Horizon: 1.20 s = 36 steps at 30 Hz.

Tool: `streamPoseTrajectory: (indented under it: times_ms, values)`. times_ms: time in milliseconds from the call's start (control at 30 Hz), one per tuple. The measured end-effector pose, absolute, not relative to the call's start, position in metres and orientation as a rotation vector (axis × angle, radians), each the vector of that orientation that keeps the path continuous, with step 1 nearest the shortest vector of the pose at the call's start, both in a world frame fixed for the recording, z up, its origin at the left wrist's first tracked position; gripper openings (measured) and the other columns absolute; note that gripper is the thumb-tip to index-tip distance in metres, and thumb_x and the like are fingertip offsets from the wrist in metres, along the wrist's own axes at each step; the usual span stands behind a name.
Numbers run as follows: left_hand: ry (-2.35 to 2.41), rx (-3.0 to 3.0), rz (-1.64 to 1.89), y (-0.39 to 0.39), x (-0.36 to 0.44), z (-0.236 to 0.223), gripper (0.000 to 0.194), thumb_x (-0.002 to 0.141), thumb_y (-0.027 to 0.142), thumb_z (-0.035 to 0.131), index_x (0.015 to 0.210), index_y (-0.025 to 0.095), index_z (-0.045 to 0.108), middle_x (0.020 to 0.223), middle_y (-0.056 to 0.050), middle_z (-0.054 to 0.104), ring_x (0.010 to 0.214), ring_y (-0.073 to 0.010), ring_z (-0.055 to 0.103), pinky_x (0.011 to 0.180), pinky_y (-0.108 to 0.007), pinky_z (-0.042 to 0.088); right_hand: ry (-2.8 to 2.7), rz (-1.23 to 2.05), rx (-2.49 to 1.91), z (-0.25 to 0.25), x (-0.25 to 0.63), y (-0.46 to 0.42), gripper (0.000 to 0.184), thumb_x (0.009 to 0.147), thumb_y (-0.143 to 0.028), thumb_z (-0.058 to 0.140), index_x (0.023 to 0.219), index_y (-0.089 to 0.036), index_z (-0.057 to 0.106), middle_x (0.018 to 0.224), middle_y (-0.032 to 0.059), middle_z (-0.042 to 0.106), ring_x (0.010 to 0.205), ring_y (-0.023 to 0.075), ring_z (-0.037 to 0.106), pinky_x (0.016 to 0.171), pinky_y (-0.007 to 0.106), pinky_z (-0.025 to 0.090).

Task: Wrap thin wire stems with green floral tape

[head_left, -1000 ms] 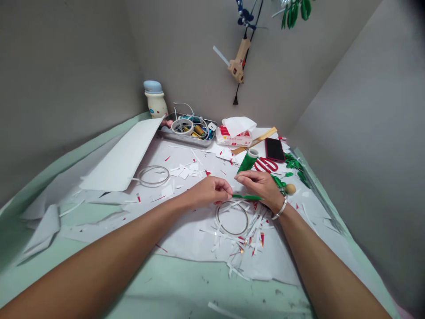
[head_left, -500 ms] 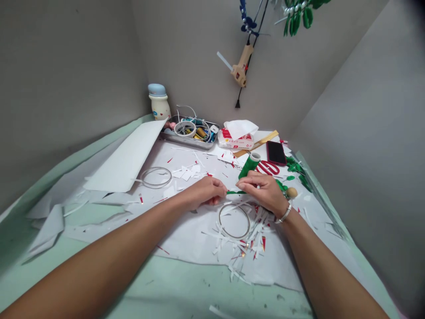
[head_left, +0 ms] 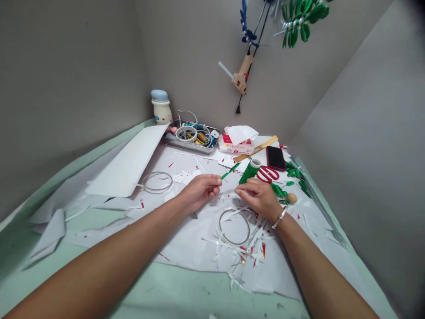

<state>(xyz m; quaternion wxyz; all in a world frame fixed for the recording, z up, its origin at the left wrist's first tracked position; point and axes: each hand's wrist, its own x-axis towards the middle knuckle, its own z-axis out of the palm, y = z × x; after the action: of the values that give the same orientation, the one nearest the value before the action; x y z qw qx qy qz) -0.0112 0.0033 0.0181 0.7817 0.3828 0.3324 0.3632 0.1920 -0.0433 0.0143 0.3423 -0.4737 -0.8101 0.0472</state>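
Pinched in my left hand point(head_left: 203, 190) is a slim green leaf-like strip point(head_left: 230, 170), its free end tilted up to the right. My right hand point(head_left: 260, 197) is closed, thumb against fingers, just in front of a spool of green thread point(head_left: 249, 171). Whether a thread runs between its fingers is too fine to see. The spool stands tilted, close behind the knuckles. Several green leaves point(head_left: 279, 190) and a round wooden bead point(head_left: 291, 198) lie beside my right hand. Below both hands a thin wire ring point(head_left: 234, 227) rests on the white paper.
White paper strips point(head_left: 255, 243) and red scraps litter the sheet. Red-handled scissors point(head_left: 268, 174), a phone point(head_left: 276, 157) and a tissue pack point(head_left: 236, 141) lie behind. A metal tray point(head_left: 195, 146) holds spools and tape. A glue gun point(head_left: 241, 77) hangs on the wall.
The green strip was stretched level between both hands; now only my left hand holds it, its end pointing upward. My right hand has drawn slightly down, apart from the strip.
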Motion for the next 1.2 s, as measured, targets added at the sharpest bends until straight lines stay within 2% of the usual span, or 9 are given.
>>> streamPoseTrajectory:
  times_ms: [200, 433, 600, 733, 1000, 1200]
  values:
    - [0.737, 0.845, 0.814, 0.007, -0.011, 0.015, 0.017, 0.066, 0.01, 0.068, 0.08, 0.011, 0.059, 0.066, 0.002, 0.055, 0.05, -0.0021, 0.049, 0.046, -0.013, 0.037, -2.2, 0.083, -1.266, 0.009, 0.185, -0.04, 0.018, 0.085, -0.027, 0.057, 0.082, -0.021, 0.073, 0.059, 0.0009, 0.055, 0.06, 0.013, 0.049, 0.06, 0.026, 0.036]
    - [1.075, 1.355, 0.893, 0.007, -0.01, 0.008, 0.013, 0.071, 0.025, 0.062, 0.078, 0.015, 0.059, 0.055, 0.003, 0.055, 0.048, -0.0081, 0.049, 0.047, -0.019, 0.035, -2.252, 0.193, -1.163, 0.014, 0.179, -0.046, 0.014, 0.084, -0.025, 0.059, 0.081, -0.02, 0.073, 0.057, -0.001, 0.05, 0.06, 0.0118, 0.046, 0.062, 0.026, 0.035]
    - [1.231, 1.892, 0.848, -0.001, -0.01, 0.012, 0.011, 0.07, 0.018, 0.054, 0.073, 0.017, 0.064, 0.068, 0.0, 0.063, 0.061, -0.0126, 0.055, 0.057, -0.023, 0.041, -2.169, 0.266, -1.15, 0.017, 0.182, -0.046, 0.016, 0.084, -0.029, 0.06, 0.08, -0.021, 0.073, 0.056, -0.0015, 0.046, 0.059, 0.0123, 0.045, 0.063, 0.027, 0.035]
    - [1.104, 2.088, 0.723, -0.009, -0.008, 0.012, 0.013, 0.071, 0.017, 0.054, 0.074, 0.017, 0.066, 0.071, -0.002, 0.064, 0.065, -0.0136, 0.056, 0.061, -0.023, 0.041, -2.078, 0.321, -1.164, 0.019, 0.186, -0.046, 0.018, 0.085, -0.031, 0.059, 0.081, -0.021, 0.073, 0.058, -0.0004, 0.049, 0.061, 0.0133, 0.047, 0.062, 0.027, 0.037]
    - [0.765, 2.011, 0.636, -0.015, -0.005, 0.011, 0.012, 0.074, 0.017, 0.057, 0.078, 0.016, 0.068, 0.08, -0.002, 0.066, 0.074, -0.013, 0.058, 0.073, -0.025, 0.043, -1.857, 0.444, -1.279, 0.01, 0.2, -0.037, 0.02, 0.083, -0.034, 0.06, 0.078, -0.019, 0.072, 0.064, 0.0011, 0.058, 0.062, 0.013, 0.051, 0.06, 0.025, 0.04]
    - [0.81, 1.683, 0.766, -0.011, -0.005, 0.015, 0.016, 0.076, 0.028, 0.06, 0.083, 0.015, 0.064, 0.068, 0.001, 0.061, 0.062, -0.0102, 0.054, 0.059, -0.021, 0.041, -1.898, 0.499, -1.308, 0.0, 0.2, -0.033, 0.022, 0.084, -0.033, 0.056, 0.082, -0.02, 0.073, 0.075, 0.0025, 0.068, 0.069, 0.0154, 0.059, 0.065, 0.027, 0.043]
